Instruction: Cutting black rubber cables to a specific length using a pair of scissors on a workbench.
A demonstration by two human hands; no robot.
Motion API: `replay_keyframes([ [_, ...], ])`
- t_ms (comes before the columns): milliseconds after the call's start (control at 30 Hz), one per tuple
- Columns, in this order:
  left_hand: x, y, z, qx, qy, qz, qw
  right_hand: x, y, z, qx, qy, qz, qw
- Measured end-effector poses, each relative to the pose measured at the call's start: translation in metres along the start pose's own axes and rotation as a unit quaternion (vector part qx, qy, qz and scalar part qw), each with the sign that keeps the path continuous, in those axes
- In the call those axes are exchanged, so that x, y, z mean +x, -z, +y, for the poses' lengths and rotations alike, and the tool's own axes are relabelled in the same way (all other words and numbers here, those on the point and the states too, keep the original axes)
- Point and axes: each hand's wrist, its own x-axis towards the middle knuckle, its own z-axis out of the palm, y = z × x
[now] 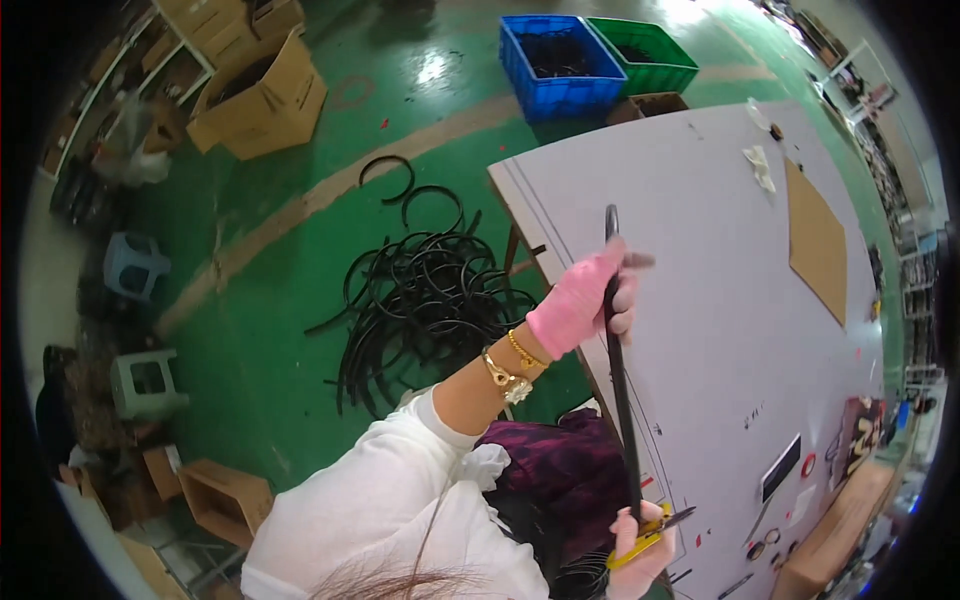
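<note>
A long black rubber-like strip (621, 400) runs over the table edge, its upper end bent into a narrow loop. In a pink glove with bare-looking fingertips, my left hand (588, 300) is closed around the strip near that end, one finger pointing outward. At the strip's lower end is my right hand (640, 572), also gloved. Its fingers hold yellow-handled scissors (650, 535), blades pointing right, and pinch the strip beside them. The light grey table (700, 330) lies beneath and to the right of the strip.
Many black curved strips (430, 300) are heaped on the green floor at left. Blue (562, 95) and green (665, 72) crates stand beyond the table. Cardboard (815, 245), a dark flat device (781, 468) and tape rolls (757, 550) lie on it. Two stools (147, 385) are far left.
</note>
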Motion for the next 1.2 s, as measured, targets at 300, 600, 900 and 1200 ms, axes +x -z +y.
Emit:
replay_keyframes([
  [300, 0.005, 0.031, 0.027, 0.821, -0.315, 0.362, 0.310, 0.086, 0.010, 0.005, -0.172, 0.074, -0.082, 0.979],
  [600, 0.018, 0.048, 0.068, 0.918, -0.291, 0.017, 0.270, 0.126, 0.001, -0.015, -0.107, 0.012, -0.075, 0.991],
  [900, 0.018, 0.052, 0.097, 0.898, -0.310, 0.144, 0.277, 0.147, 0.010, -0.021, -0.132, -0.029, -0.090, 0.987],
  [1200, 0.033, 0.060, 0.106, 0.905, -0.276, 0.216, 0.239, 0.147, -0.008, 0.004, -0.132, -0.021, -0.072, 0.988],
])
